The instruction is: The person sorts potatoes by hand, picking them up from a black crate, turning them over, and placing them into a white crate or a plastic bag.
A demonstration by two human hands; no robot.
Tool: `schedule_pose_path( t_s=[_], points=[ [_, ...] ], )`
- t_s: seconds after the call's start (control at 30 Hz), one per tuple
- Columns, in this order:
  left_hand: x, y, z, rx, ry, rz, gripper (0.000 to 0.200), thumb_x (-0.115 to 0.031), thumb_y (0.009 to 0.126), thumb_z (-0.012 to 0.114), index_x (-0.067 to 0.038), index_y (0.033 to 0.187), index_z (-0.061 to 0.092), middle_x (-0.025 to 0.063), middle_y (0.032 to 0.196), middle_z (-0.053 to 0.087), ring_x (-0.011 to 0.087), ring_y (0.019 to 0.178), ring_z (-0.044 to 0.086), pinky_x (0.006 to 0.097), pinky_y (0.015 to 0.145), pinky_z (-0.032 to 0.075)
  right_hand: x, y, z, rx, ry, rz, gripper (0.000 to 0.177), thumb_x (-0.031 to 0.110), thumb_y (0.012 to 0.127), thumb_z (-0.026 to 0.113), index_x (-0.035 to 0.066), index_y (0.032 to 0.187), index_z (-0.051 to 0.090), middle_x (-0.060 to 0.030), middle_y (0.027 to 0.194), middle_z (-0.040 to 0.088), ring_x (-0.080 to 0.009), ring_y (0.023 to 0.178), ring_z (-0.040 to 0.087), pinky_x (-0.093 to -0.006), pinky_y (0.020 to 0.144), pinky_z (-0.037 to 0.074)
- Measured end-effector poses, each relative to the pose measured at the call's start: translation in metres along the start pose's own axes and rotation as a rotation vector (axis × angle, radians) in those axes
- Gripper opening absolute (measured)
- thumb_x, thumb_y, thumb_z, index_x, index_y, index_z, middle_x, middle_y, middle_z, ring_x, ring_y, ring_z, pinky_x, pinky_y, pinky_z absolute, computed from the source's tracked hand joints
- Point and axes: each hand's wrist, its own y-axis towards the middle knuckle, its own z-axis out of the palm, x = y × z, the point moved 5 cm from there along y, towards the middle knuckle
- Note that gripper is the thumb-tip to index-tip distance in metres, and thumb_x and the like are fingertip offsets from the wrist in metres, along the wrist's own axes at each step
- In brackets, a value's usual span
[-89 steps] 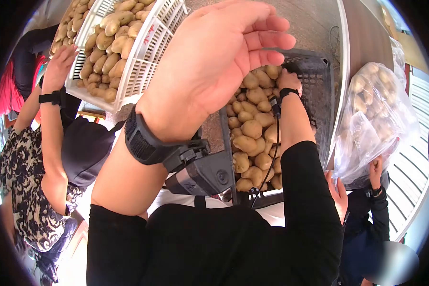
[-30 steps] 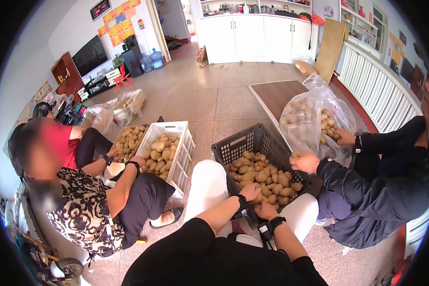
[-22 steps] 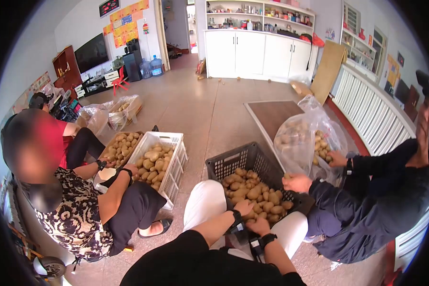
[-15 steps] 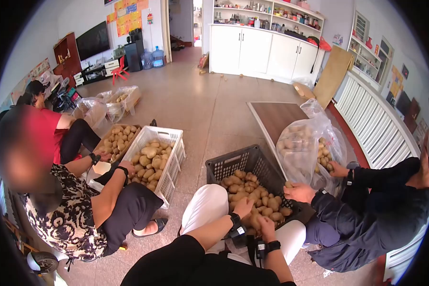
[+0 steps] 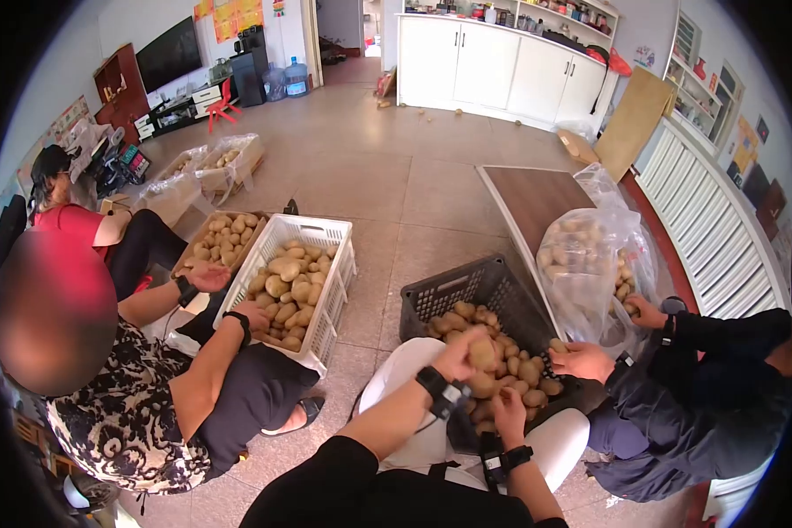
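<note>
A black plastic crate (image 5: 431, 304) full of potatoes (image 5: 526, 374) stands between my knees. My left hand (image 5: 456, 356) is closed around a potato (image 5: 481, 354), raised just above the heap. Lower down, my right hand (image 5: 508, 415) reaches into the near part of the crate with its fingers curled against the potatoes. Whatever those fingers grip is hidden from view. At the crate's right side, a co-worker's hand (image 5: 585, 362) holds another potato (image 5: 558, 346).
A clear plastic bag (image 5: 581, 255) of potatoes leans by a brown board (image 5: 541, 198) at the right. To the left stand a white crate (image 5: 330, 238) and a cardboard box (image 5: 189, 255) of potatoes, with two people beside them. White cabinets (image 5: 484, 66) line the back.
My left hand has lifted a potato up from the heap. My right hand has stayed low in the crate. The nearest person at left has turned a palm up, and the view has shifted slightly.
</note>
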Motion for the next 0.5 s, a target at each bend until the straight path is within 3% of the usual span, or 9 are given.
schedule_pose_path(
  t_s=[0.07, 0.1, 0.13, 0.23, 0.27, 0.33, 0.4, 0.47, 0.5],
  points=[
    [-0.063, -0.012, 0.000, 0.026, 0.387, 0.312, 0.025, -0.030, 0.081, 0.049, -0.004, 0.080, 0.052, 0.0110, 0.079, 0.056, 0.0239, 0.071, 0.055, 0.0351, 0.066, 0.047, 0.008, -0.008, 0.018, 0.176, -0.512, -0.322, 0.035, 0.014, 0.069, 0.059, 0.000, 0.100, 0.049, -0.0170, 0.094, 0.053, -0.0300, 0.090, 0.051, -0.0345, 0.079, 0.041],
    [-0.090, -0.017, -0.017, -0.079, 0.204, 0.324, 0.026, -0.031, 0.081, 0.050, -0.004, 0.082, 0.051, 0.0113, 0.080, 0.056, 0.0249, 0.072, 0.055, 0.0369, 0.067, 0.046, 0.004, -0.011, 0.024, 0.235, -0.572, -0.312, 0.043, 0.015, 0.066, 0.060, 0.001, 0.104, 0.047, -0.0212, 0.107, 0.046, -0.0368, 0.101, 0.042, -0.0384, 0.086, 0.036],
    [-0.114, -0.023, -0.039, -0.184, 0.026, 0.335, 0.027, -0.032, 0.081, 0.051, -0.005, 0.084, 0.051, 0.0117, 0.081, 0.056, 0.0259, 0.073, 0.054, 0.0387, 0.068, 0.046, 0.005, -0.014, 0.025, 0.229, -0.558, -0.307, 0.043, 0.015, 0.066, 0.060, 0.001, 0.104, 0.047, -0.0212, 0.107, 0.046, -0.0368, 0.101, 0.042, -0.0384, 0.086, 0.036],
    [-0.179, -0.057, -0.108, -0.474, -0.124, 0.584, 0.029, -0.033, 0.079, 0.053, -0.007, 0.092, 0.048, 0.0097, 0.087, 0.054, 0.0247, 0.079, 0.053, 0.0415, 0.069, 0.046, -0.008, -0.017, 0.034, 0.381, -0.537, -0.224, 0.043, 0.014, 0.063, 0.061, 0.002, 0.102, 0.047, -0.0210, 0.103, 0.045, -0.0359, 0.099, 0.042, -0.0373, 0.085, 0.037],
    [-0.197, -0.070, -0.134, -0.539, -0.148, 0.653, 0.030, -0.032, 0.078, 0.056, -0.008, 0.094, 0.048, 0.0073, 0.091, 0.053, 0.0221, 0.081, 0.052, 0.0406, 0.069, 0.046, -0.010, -0.017, 0.033, 0.323, -0.542, -0.264, 0.040, 0.012, 0.062, 0.062, 0.002, 0.097, 0.047, -0.0201, 0.099, 0.046, -0.0357, 0.095, 0.043, -0.0377, 0.083, 0.038],
    [-0.220, -0.106, -0.162, -0.708, -0.200, 0.800, 0.035, -0.036, 0.078, 0.054, -0.008, 0.098, 0.047, 0.0078, 0.094, 0.052, 0.0245, 0.084, 0.051, 0.0421, 0.067, 0.047, -0.007, -0.012, 0.026, 0.187, -0.579, -0.118, 0.039, 0.012, 0.061, 0.062, 0.001, 0.095, 0.047, -0.0189, 0.097, 0.046, -0.0353, 0.092, 0.044, -0.0378, 0.080, 0.038],
    [-0.233, -0.132, -0.177, -0.760, -0.217, 0.904, 0.036, -0.036, 0.080, 0.048, -0.008, 0.103, 0.047, 0.0106, 0.096, 0.051, 0.0269, 0.079, 0.052, 0.0431, 0.067, 0.047, 0.011, -0.006, 0.025, 0.149, -0.620, -0.083, 0.044, 0.013, 0.061, 0.062, 0.000, 0.100, 0.045, -0.0202, 0.101, 0.046, -0.0365, 0.093, 0.044, -0.0376, 0.079, 0.039],
    [-0.242, -0.153, -0.193, -0.818, -0.299, 0.869, 0.038, -0.037, 0.082, 0.042, -0.009, 0.107, 0.047, 0.0108, 0.099, 0.052, 0.0264, 0.081, 0.052, 0.0421, 0.067, 0.048, 0.031, 0.000, 0.027, 0.158, -0.596, -0.224, 0.053, 0.015, 0.063, 0.063, 0.002, 0.109, 0.041, -0.0202, 0.114, 0.039, -0.0373, 0.101, 0.041, -0.0369, 0.085, 0.037],
    [-0.243, -0.162, -0.197, -0.818, -0.298, 0.865, 0.038, -0.037, 0.082, 0.042, -0.009, 0.107, 0.047, 0.0108, 0.099, 0.052, 0.0264, 0.081, 0.052, 0.0421, 0.067, 0.048, 0.032, 0.004, 0.032, 0.263, -0.654, -0.178, 0.058, 0.015, 0.064, 0.063, 0.007, 0.116, 0.038, -0.0195, 0.121, 0.033, -0.0371, 0.106, 0.039, -0.0361, 0.088, 0.035]
  ],
)
